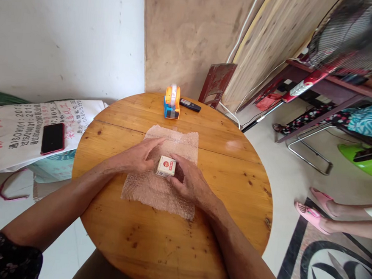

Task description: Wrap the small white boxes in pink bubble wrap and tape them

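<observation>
A small white box point(166, 166) with a red round mark lies on a sheet of bubble wrap point(166, 195) on the round wooden table point(233, 185). My right hand point(189, 179) is at the box's right side, its thumb and fingers curved around the right corners and gripping it. To the left of the box, my left hand point(139, 156) rests over the wrap's left part, fingers stretched out and apart, holding nothing.
At the table's far edge stand an orange and blue tape dispenser point(172, 102) and a black cutter point(190, 105). A phone point(53, 138) lies on sacks at left. Behind are a chair point(217, 84) and a fan point(349, 36). People's legs show at right.
</observation>
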A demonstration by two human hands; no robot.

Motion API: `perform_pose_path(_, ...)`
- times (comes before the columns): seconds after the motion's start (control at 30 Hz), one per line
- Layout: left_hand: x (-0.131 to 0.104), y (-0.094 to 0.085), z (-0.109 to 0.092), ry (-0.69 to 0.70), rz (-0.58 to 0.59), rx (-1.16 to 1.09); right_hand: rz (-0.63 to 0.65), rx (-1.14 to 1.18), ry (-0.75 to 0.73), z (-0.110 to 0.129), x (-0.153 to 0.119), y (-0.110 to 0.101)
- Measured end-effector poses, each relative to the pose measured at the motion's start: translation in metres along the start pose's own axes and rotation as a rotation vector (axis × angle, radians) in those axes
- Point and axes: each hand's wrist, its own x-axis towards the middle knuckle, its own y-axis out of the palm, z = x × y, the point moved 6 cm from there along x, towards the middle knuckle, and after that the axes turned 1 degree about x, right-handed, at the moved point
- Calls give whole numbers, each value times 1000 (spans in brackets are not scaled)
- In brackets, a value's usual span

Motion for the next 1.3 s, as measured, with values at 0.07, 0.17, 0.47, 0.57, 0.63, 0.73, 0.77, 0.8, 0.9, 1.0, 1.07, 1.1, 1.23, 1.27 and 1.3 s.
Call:
perform_pose_path(0.07, -8, -18, -16, -23, -82, 38, 5, 13, -5, 3, -1, 0)
perform_pose_path(0.17, -29, -24, -52, 100, 1, 216, 22, 54, 0, 6, -2, -3)
perform_pose_path(0.47, -79, 26, -75, 162, 61, 653, 22, 178, 30, 6, 0, -9)
perform_pose_path(0.57, -75, 33, -75, 204, 33, 688, 5, 158, 30, 6, 0, -8)
perform_pose_path(0.63, -72, 34, -75, 221, 9, 676, -16, 149, 35, 6, 1, -7)
perform_pose_path(0.73, -71, 33, -77, 218, -65, 634, -57, 137, 39, 5, 2, -7)
perform_pose_path(0.77, -70, 32, -78, 216, -98, 615, -64, 134, 41, 5, 2, -7)
perform_pose_path(0.8, -70, 30, -79, 211, -131, 588, -68, 132, 40, 5, 2, -7)
perform_pose_path(0.9, -66, 21, -77, 170, -217, 476, -71, 147, 44, 5, 2, -6)
perform_pose_path(1.0, -58, 12, -73, 122, -254, 391, -87, 149, 59, 5, 2, -8)
perform_pose_path(1.07, -52, 8, -69, 108, -258, 353, -90, 148, 73, 5, 2, -9)
perform_pose_path(1.1, -50, 7, -68, 109, -256, 340, -84, 156, 81, 5, 3, -9)
perform_pose_path(1.23, -43, 9, -68, 161, -245, 367, -13, 265, 123, 3, 4, -8)
perform_pose_path(1.27, -42, 10, -68, 165, -242, 365, 9, 312, 131, 2, 4, -9)
perform_pose_path(1.3, -41, 10, -67, 159, -246, 349, 33, 369, 137, 2, 4, -10)
